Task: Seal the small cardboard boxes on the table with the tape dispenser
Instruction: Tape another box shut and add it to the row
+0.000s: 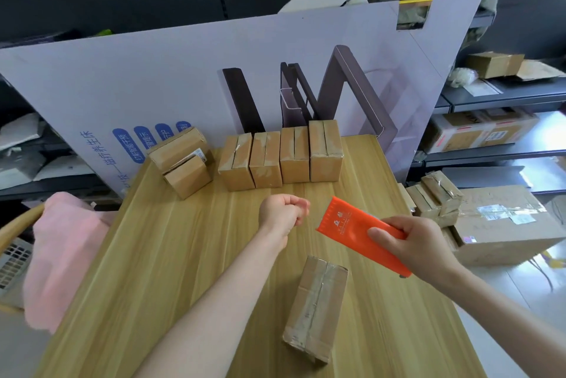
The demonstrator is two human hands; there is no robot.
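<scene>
Orange plastic is what I key on in the head view. The tape dispenser (361, 233) is up off the table (183, 255), clamped in my right hand (419, 246). The thumb lies across its flat face, the fingers wrap behind, and its wide end points up and away to the left. My left hand (283, 212) hangs just beside that end, over the middle of the table. Its fingers are curled into the palm with nothing I can see in them. Whether a clear strip runs from it to the dispenser I cannot tell. The two hands are apart, not touching.

The near box (317, 307) lies flat on the table below the dispenser, its long side running away from me and its centre seam facing up. A glossy band runs along that seam, so I judge it largely taped. The near end looks crumpled, and I cannot tell whether it is closed. A row of four small boxes (280, 157) stands at the far edge against a printed board (153, 71). Two more boxes (183, 160) are piled to the left of the row.

To do this step well, I would lower the left hand flat onto the near box to pin it. Then I would set the dispenser's wide end on the far end of the seam and draw straight toward me with steady pressure. That way the tape covers both flaps evenly and carries over the end before I cut it. Cardboard this light would likely slide on the smooth wood if not held.
</scene>
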